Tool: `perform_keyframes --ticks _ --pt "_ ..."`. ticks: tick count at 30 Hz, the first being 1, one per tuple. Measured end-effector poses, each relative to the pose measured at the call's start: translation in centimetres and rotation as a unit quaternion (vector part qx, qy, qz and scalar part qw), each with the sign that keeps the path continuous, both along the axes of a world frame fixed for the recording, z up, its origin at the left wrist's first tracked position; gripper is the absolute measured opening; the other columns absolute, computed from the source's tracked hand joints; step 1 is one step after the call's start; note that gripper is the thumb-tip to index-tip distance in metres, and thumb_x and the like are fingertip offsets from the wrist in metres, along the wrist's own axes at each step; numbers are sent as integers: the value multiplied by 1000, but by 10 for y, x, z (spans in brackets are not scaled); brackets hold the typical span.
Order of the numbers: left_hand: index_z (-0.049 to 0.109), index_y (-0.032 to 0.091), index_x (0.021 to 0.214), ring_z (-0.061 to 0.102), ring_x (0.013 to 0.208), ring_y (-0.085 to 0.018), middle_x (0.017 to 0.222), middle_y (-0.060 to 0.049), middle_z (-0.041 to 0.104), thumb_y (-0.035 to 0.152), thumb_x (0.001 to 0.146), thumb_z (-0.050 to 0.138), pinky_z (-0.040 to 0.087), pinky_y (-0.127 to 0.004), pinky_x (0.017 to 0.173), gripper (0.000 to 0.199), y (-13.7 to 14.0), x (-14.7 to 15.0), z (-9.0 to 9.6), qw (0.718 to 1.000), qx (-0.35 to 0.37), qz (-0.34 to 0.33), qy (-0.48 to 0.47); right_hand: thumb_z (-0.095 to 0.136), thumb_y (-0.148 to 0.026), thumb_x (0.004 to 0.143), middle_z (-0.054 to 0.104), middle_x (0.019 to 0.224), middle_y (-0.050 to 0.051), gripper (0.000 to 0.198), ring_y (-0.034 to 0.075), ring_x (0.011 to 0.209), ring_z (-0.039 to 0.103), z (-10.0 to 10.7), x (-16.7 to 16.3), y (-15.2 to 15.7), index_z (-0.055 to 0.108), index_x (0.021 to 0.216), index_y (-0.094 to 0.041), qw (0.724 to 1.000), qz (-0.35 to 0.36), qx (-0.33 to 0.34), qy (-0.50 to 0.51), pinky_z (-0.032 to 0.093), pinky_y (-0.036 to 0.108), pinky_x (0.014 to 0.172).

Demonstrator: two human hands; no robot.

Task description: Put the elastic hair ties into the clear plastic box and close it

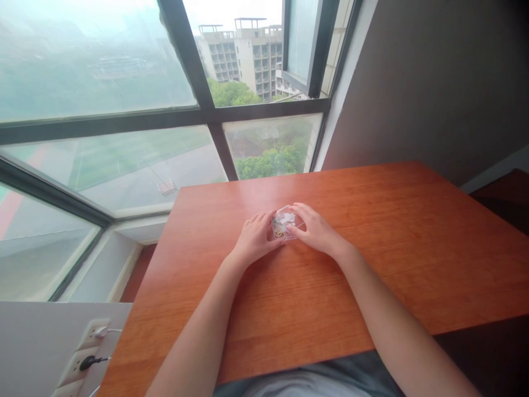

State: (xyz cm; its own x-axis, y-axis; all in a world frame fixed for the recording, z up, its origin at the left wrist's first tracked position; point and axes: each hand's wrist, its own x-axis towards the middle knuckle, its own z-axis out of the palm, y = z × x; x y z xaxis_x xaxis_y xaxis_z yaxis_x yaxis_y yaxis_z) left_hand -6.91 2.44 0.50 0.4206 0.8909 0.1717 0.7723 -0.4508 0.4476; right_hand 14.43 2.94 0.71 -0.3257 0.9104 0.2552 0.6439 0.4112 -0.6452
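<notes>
Cupping a clear box (283,223), left hand (256,238) and right hand (314,229) meet.

Arms: both were bare from the lower frame edge to the wrists, with no sleeves showing.
Left hand (257,238): was bare, with no glove, ring or watch to be seen.
Right hand (314,229): was likewise bare, nothing worn at the wrist.
Clothing: a grey-blue garment (306,380) showed at the bottom edge between the forearms, soft and slightly creased.
</notes>
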Motion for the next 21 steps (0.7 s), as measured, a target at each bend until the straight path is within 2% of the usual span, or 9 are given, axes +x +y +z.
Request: perform_keyframes --ticks 6,11,21 --pt "37 22 141 50 126 -31 137 -11 54 52 73 72 39 -47 104 82 1 1 -4 1000 -7 14 -10 63 -28 81 53 138 11 57 26 129 49 6 -3 -4 49 136 -21 999 34 23 -18 40 44 110" --pt "40 21 140 49 126 -32 137 -12 55 56 74 69 39 -47 104 80 2 0 -6 1000 -2 9 -12 65 -35 81 47 145 11 59 28 135 41 1 1 -3 49 137 -23 998 59 10 -33 35 49 113" --pt "45 23 138 50 126 -31 136 -11 56 56 74 70 38 -48 107 77 5 -10 -3 998 -19 -36 -48 66 -39 82 48 145 9 62 26 134 42 1 5 -2 48 139 -24 994 98 -7 -42 35 48 113"
